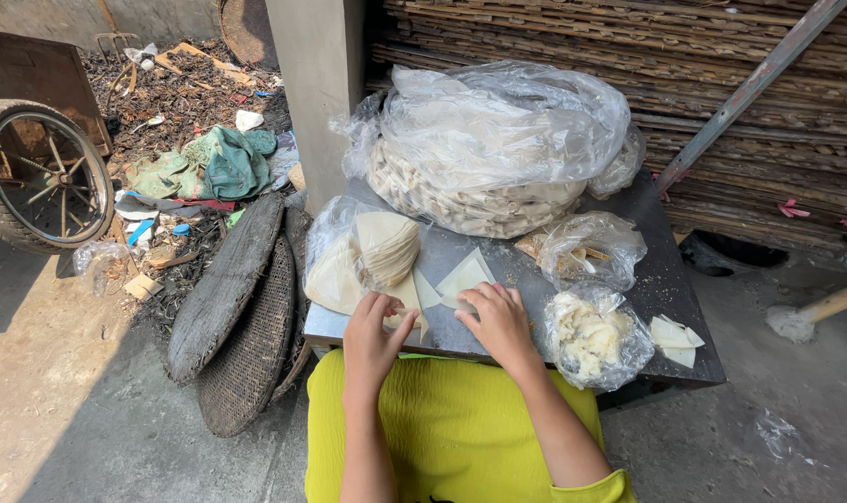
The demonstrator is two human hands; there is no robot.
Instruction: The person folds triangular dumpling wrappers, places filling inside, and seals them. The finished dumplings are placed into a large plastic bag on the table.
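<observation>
I see bright yellow crinkled cloth across my lap and a matching yellow sleeve at my right elbow. Both forearms are bare, with no rings, watch or gloves on my left hand (371, 341) or right hand (500, 321).

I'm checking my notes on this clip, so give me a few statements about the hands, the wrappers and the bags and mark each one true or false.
1. Both hands rest on flat wrappers on the table. True: the left hand and the right hand press on pale wrappers on the grey table.
2. The big bag at the back is empty. False: the big bag is full of pale folded pieces.
3. A small bag of white filling sits right of the right hand. True: the filling bag is there.
4. A wheel stands on the table. False: the wheel stands on the ground, far left.
</observation>
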